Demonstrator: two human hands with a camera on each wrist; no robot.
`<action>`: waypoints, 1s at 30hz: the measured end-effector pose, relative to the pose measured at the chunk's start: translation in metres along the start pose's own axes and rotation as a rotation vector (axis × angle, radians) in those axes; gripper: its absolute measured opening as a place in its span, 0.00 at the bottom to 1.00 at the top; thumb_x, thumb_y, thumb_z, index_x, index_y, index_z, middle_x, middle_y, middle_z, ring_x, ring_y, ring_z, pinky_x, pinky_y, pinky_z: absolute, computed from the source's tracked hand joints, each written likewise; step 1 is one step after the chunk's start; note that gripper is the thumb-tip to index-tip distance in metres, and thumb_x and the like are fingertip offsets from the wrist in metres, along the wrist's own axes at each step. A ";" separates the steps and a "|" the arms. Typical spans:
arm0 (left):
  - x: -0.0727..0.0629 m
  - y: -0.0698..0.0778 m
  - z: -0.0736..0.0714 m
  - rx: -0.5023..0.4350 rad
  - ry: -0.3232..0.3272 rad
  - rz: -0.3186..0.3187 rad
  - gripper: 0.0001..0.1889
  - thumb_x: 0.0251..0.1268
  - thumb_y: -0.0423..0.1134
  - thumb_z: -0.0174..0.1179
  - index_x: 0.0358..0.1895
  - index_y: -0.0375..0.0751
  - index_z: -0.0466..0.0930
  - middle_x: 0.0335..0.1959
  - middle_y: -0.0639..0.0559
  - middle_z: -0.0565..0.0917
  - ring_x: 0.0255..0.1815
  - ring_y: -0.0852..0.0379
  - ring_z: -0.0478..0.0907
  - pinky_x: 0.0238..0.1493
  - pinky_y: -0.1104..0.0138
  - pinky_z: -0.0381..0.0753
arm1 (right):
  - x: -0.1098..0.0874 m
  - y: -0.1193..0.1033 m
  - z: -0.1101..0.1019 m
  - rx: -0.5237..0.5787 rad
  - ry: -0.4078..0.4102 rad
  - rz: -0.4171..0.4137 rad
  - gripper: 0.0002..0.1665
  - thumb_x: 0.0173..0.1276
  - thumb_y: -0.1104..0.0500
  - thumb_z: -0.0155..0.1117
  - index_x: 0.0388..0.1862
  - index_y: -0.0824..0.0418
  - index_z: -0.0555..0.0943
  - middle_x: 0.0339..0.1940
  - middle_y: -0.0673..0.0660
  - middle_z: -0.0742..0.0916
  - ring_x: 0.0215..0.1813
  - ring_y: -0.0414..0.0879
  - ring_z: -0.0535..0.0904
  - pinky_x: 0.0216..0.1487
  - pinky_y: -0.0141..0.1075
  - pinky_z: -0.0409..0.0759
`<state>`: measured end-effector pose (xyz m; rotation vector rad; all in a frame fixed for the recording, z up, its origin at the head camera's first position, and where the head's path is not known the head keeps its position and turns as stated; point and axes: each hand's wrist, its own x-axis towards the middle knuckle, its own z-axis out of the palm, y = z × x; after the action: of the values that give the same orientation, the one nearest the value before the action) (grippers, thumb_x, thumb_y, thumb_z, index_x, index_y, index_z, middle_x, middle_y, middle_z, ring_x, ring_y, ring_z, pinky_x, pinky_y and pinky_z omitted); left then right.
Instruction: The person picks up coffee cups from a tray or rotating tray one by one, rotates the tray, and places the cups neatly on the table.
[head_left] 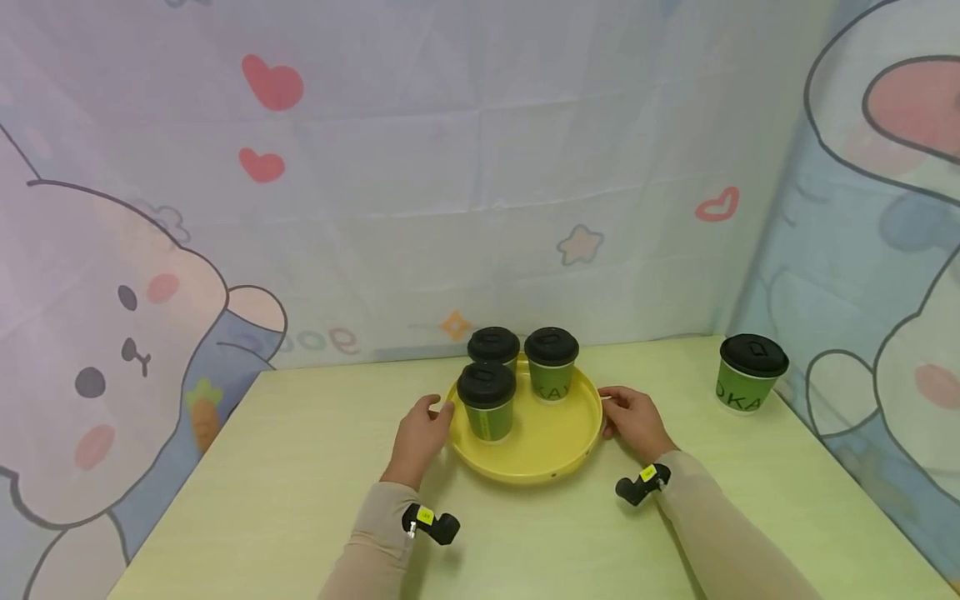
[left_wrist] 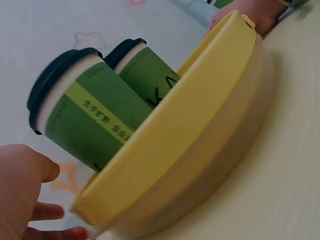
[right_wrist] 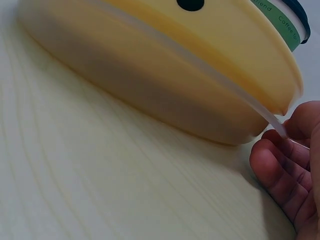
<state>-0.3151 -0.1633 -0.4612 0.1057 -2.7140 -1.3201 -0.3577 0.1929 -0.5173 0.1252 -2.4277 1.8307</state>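
A round yellow tray (head_left: 543, 446) with a low wall sits on the table, bearing three green paper cups with black lids. One cup (head_left: 489, 418) stands at the front left of it, another (head_left: 551, 379) at the back, and the third (head_left: 495, 348) is partly hidden behind the front one. At the tray's left side, my left hand (head_left: 418, 437) has thumb and fingers apart, a fingertip touching the lower edge in the left wrist view. My right hand (head_left: 636, 421) pinches a pale strip (right_wrist: 272, 122) at the tray's right edge between thumb and curled fingers.
A further green cup (head_left: 744, 379) with a black lid stands apart at the table's right, near the back. Printed cloth (head_left: 420, 167) hangs behind the table (head_left: 300, 483) and along its right side. Each wrist carries a small black camera (head_left: 431, 523).
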 end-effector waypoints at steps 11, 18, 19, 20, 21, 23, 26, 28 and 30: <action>0.002 -0.014 0.031 -0.121 0.103 -0.044 0.25 0.75 0.45 0.52 0.67 0.33 0.73 0.51 0.38 0.82 0.48 0.44 0.78 0.53 0.51 0.77 | -0.001 -0.008 -0.001 0.035 -0.013 0.039 0.19 0.77 0.60 0.57 0.60 0.70 0.79 0.38 0.61 0.87 0.26 0.47 0.82 0.31 0.36 0.83; 0.004 -0.021 0.038 -0.172 0.160 -0.032 0.24 0.77 0.46 0.49 0.67 0.37 0.76 0.55 0.40 0.83 0.54 0.43 0.79 0.57 0.49 0.77 | 0.019 -0.048 -0.012 -0.016 -0.081 0.230 0.26 0.79 0.54 0.52 0.65 0.72 0.75 0.56 0.69 0.82 0.44 0.52 0.86 0.38 0.40 0.87; 0.004 -0.023 0.039 -0.180 0.166 -0.032 0.24 0.77 0.46 0.48 0.67 0.38 0.76 0.56 0.39 0.83 0.55 0.42 0.79 0.58 0.49 0.76 | 0.023 -0.060 -0.013 -0.048 -0.090 0.250 0.29 0.79 0.52 0.51 0.67 0.72 0.73 0.58 0.70 0.80 0.47 0.56 0.85 0.39 0.41 0.87; 0.004 -0.024 0.040 -0.186 0.174 -0.033 0.24 0.77 0.47 0.48 0.67 0.39 0.76 0.57 0.40 0.83 0.57 0.42 0.79 0.59 0.49 0.76 | 0.027 -0.071 -0.015 -0.081 -0.103 0.265 0.32 0.79 0.51 0.50 0.70 0.73 0.69 0.61 0.73 0.78 0.50 0.60 0.84 0.39 0.41 0.87; 0.004 -0.026 0.041 -0.191 0.182 -0.034 0.24 0.78 0.47 0.47 0.68 0.39 0.77 0.58 0.40 0.83 0.58 0.42 0.79 0.60 0.49 0.76 | 0.031 -0.084 -0.015 -0.112 -0.109 0.283 0.35 0.79 0.49 0.49 0.73 0.73 0.66 0.65 0.74 0.74 0.54 0.65 0.82 0.40 0.43 0.87; 0.004 -0.030 0.042 -0.200 0.197 -0.031 0.24 0.78 0.48 0.47 0.68 0.40 0.77 0.59 0.40 0.83 0.60 0.41 0.78 0.62 0.48 0.75 | 0.041 -0.107 -0.014 -0.200 -0.122 0.302 0.41 0.78 0.45 0.47 0.77 0.73 0.59 0.72 0.75 0.68 0.59 0.71 0.78 0.41 0.48 0.87; 0.005 -0.035 0.044 -0.203 0.222 -0.023 0.24 0.78 0.49 0.48 0.67 0.42 0.78 0.58 0.42 0.83 0.59 0.43 0.78 0.62 0.49 0.74 | 0.053 -0.139 -0.008 -0.397 -0.150 0.300 0.49 0.76 0.37 0.44 0.79 0.72 0.55 0.77 0.72 0.63 0.69 0.71 0.70 0.57 0.53 0.81; 0.005 -0.037 0.045 -0.206 0.234 -0.016 0.23 0.79 0.49 0.48 0.67 0.43 0.79 0.57 0.43 0.84 0.57 0.44 0.79 0.60 0.49 0.75 | 0.061 -0.154 -0.002 -0.517 -0.170 0.296 0.51 0.74 0.33 0.43 0.79 0.71 0.57 0.78 0.71 0.63 0.73 0.68 0.66 0.67 0.56 0.73; 0.005 -0.037 0.047 -0.214 0.239 -0.003 0.22 0.78 0.50 0.49 0.66 0.44 0.80 0.55 0.44 0.85 0.55 0.45 0.80 0.58 0.50 0.76 | 0.065 -0.169 0.006 -0.618 -0.181 0.282 0.50 0.74 0.31 0.43 0.77 0.70 0.63 0.76 0.69 0.67 0.74 0.66 0.64 0.70 0.57 0.67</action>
<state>-0.3265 -0.1503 -0.5183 0.2315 -2.3635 -1.4835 -0.4016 0.1406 -0.3493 -0.1107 -3.1459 1.0912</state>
